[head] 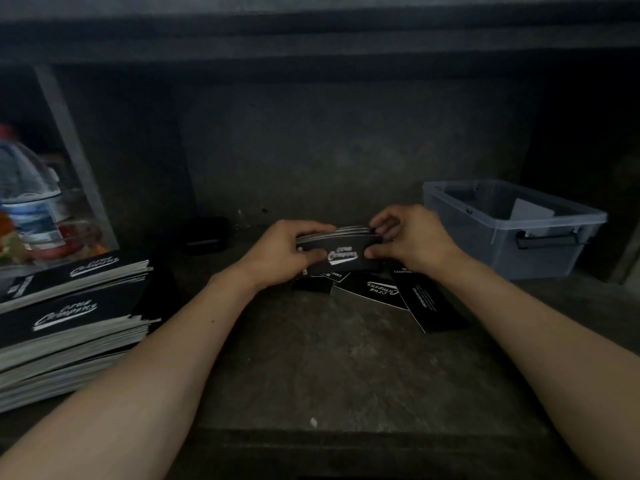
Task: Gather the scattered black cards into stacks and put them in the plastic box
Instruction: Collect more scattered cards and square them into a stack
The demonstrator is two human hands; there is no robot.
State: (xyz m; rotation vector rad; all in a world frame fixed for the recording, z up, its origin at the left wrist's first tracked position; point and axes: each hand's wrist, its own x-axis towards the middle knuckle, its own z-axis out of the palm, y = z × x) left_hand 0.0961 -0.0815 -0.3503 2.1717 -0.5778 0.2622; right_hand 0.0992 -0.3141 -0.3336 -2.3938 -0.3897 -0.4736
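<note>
Both hands hold a small stack of black cards (pixel 341 249) with white script lettering, just above the dark shelf floor. My left hand (pixel 282 249) grips the stack's left end, thumb on the top card. My right hand (pixel 408 239) pinches its right end between thumb and fingers. Under the stack several loose black cards (pixel 398 294) lie scattered and overlapping. The clear plastic box (pixel 512 226) stands open at the right, apart from my hands, with a pale card inside.
Two tall piles of the same black cards (pixel 69 317) sit at the left edge. Behind them are a water bottle (pixel 26 192) and colourful items. A small dark object (pixel 207 237) lies near the back wall (pixel 329 140).
</note>
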